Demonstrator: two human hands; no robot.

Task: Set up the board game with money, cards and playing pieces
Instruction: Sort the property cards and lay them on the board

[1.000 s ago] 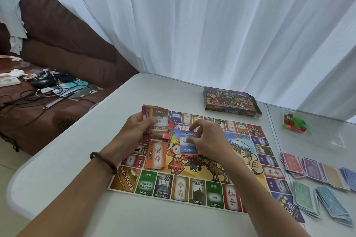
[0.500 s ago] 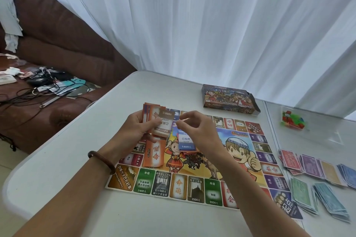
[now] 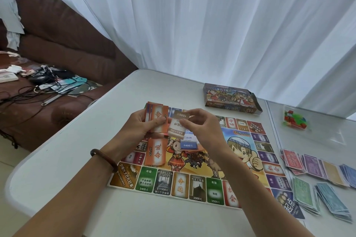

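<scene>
The colourful game board (image 3: 192, 186) lies flat on the white table (image 3: 77, 159). My left hand (image 3: 139, 127) grips a stack of orange-backed cards (image 3: 157, 116) above the board's left side. My right hand (image 3: 200, 131) pinches a single brown card (image 3: 178, 126) marked 1000, just right of that stack. An orange card pile (image 3: 155, 154) and a blue 1400 card (image 3: 188, 143) lie on the board below my hands. Paper money (image 3: 317, 177) is spread in coloured piles at the right. A bag of plastic playing pieces (image 3: 294, 120) sits at the far right.
The open game box (image 3: 230, 98) lies beyond the board near the white curtain (image 3: 212, 25). A brown sofa (image 3: 57, 48) with cables and clutter stands left of the table. A seam (image 3: 272, 127) splits the table between board and money.
My right hand left the blue 1400 card on the board, rose to the stack and now pinches a brown card pulled away from it. The view tilted slightly.
</scene>
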